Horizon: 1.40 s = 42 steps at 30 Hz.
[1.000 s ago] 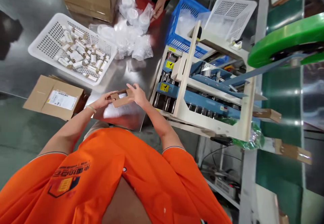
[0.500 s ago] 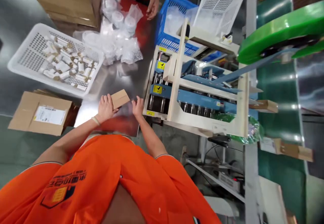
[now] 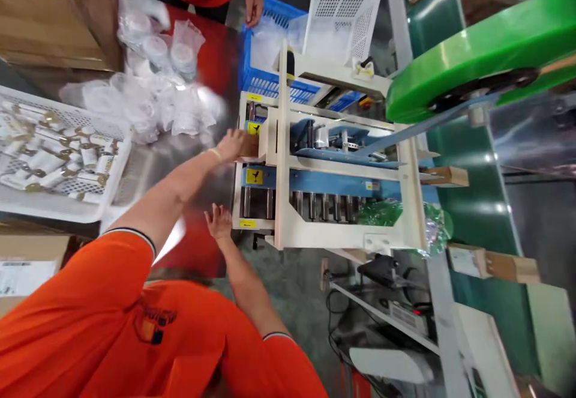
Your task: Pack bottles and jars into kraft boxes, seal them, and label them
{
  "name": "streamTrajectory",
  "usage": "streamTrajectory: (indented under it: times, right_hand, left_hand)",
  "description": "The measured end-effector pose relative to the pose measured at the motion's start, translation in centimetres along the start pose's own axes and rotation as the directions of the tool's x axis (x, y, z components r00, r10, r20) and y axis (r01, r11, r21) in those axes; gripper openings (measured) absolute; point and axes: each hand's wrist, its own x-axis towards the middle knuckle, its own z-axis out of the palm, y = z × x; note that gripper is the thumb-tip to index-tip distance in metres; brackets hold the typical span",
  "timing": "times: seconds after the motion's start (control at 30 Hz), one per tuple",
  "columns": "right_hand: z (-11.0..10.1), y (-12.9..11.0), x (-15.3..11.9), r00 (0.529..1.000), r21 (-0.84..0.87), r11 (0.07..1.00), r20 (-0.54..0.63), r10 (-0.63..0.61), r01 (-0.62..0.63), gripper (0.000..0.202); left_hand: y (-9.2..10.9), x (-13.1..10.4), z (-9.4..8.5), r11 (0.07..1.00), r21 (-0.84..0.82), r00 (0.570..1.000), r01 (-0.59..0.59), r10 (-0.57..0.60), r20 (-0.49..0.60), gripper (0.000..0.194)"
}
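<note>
My left hand (image 3: 231,145), with a band at its wrist, is on a small cardboard box (image 3: 250,146) at the infeed of the carton taping machine (image 3: 288,173). The box lies between the machine's two blue side rails, its far end against the cream frame. My fingers cover much of its near end. Below and nearer my body, my right hand (image 3: 219,223) is beside the machine's left edge, fingers spread, holding nothing.
White plastic bags of round items (image 3: 166,95) lie on the metal table. To the left is a white basket (image 3: 121,164) of white cylinders. A co-worker's hand (image 3: 254,5) hangs near a blue crate (image 3: 245,62). A green tape roll (image 3: 477,44) and a conveyor (image 3: 477,188) are right.
My left hand has carried the small box from above the table rightward into the machine's infeed. My right hand stays near the machine's edge. The view has shifted right.
</note>
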Motion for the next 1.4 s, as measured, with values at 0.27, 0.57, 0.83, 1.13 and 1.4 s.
streamTrajectory:
  times: [0.27,0.57,0.83,1.13,1.4]
  right_hand:
    - [-0.8,0.5,0.1,0.999,0.033,0.999,0.028,0.033,-0.034,0.039]
    - [-3.3,-8.3,-0.2,0.904,0.072,0.901,0.001,-0.428,0.427,0.039]
    - [-5.3,-34.3,-0.4,0.621,0.189,0.65,0.195,-0.759,0.736,0.049]
    - [-9.5,-30.7,-0.7,0.712,0.341,0.696,0.101,-0.695,0.632,0.03]
    - [-14.3,-8.1,-1.4,0.654,0.131,0.643,-0.07,-0.753,0.755,0.015]
  left_hand:
    - [5.9,-11.3,3.4,0.916,-0.385,0.991,-0.114,0.077,-0.109,0.066]
    - [1.8,-50.8,0.1,0.668,-0.338,0.5,0.664,-0.731,-0.464,0.059]
    - [0.7,-59.7,-2.9,-0.311,-0.701,-0.427,0.642,-0.904,0.011,0.038]
    - [4.9,-58.8,-2.4,-0.108,-0.766,-0.252,0.634,-0.965,-0.072,0.063]
    - [3.2,-50.5,-8.0,0.772,-0.285,0.634,0.569,-0.632,-0.446,0.051]
